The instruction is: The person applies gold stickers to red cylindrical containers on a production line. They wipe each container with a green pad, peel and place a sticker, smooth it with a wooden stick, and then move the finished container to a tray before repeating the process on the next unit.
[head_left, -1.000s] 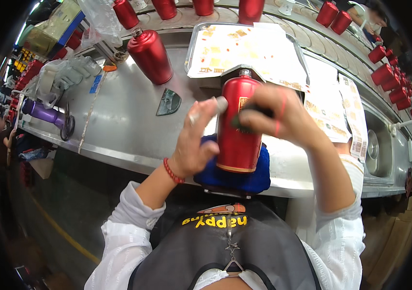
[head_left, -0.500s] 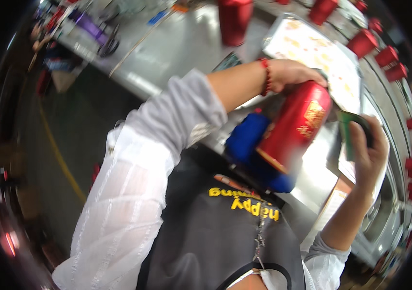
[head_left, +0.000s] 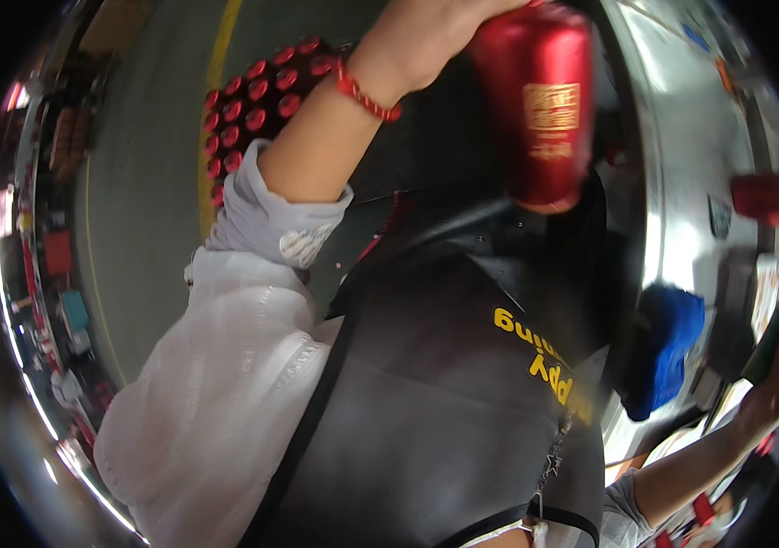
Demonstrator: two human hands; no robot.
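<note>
My left hand (head_left: 431, 41) is raised at the top of the head view, gripping a glossy red bottle (head_left: 549, 110) with gold lettering by its upper end. The bottle hangs slightly tilted in front of my dark apron (head_left: 426, 365), over the floor side of the table edge; its top is cut off by the frame. At the far right, my right hand (head_left: 775, 388) is closed on a flat green pad (head_left: 773, 340). A bunched blue cloth (head_left: 674, 352) lies at the table edge between my body and the right hand.
A shiny metal table (head_left: 673, 100) runs along the right side. On it lie another red bottle (head_left: 767, 201) and a small dark flat piece (head_left: 720, 217). Rows of red bottles (head_left: 255, 119) stand low on the left, beside a yellow line (head_left: 225, 36) on the floor.
My view and body have turned left, away from the tray on the table. The red bottle has left the spot above the blue cloth and moved left, past the table edge, in my left hand.
</note>
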